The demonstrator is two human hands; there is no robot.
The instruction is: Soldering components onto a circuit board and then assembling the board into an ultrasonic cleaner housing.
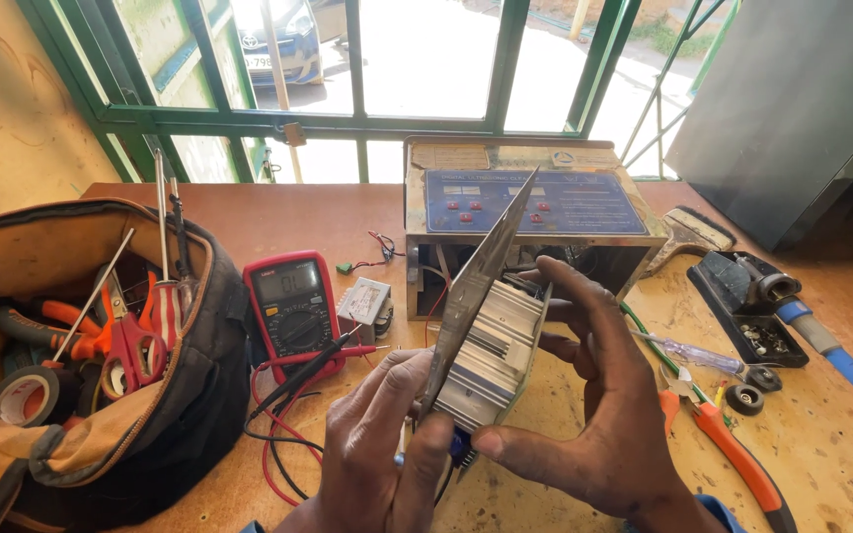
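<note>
You sat at a wide wooden workbench (821,464) under a green-framed window (348,118). At the far edge of the bench stood a boxy metal appliance housing (535,232), its front open on loose wiring; a blue rectangular label panel (584,202) with small red buttons and rows of pale print covered its sloping top.

An open tan and black tool bag (81,365) filled the left of the bench, holding screwdrivers, orange-handled scissors and a roll of tape. Just right of it lay a red multimeter (293,306), screen lit, its red and black leads (288,395) trailing toward you. A small white transformer block (365,301) sat just beside the meter.

Over the near middle of the bench you held up a finned aluminium heat sink assembly (496,350), fixed to a thin grey metal plate (481,271) that stood on edge and pointed toward the housing. Your right hand (594,405) wrapped it from the right, fingers spread along the far side and thumb pressed to the lower edge. Your left hand (377,449) gripped the plate's lower end, fingers close together and clamped on it.

To the right lay orange-handled pliers (733,449), a clear-handled screwdriver (688,353), a black tray of small screws (747,321) and a blue-handled soldering tool (821,341).
</note>
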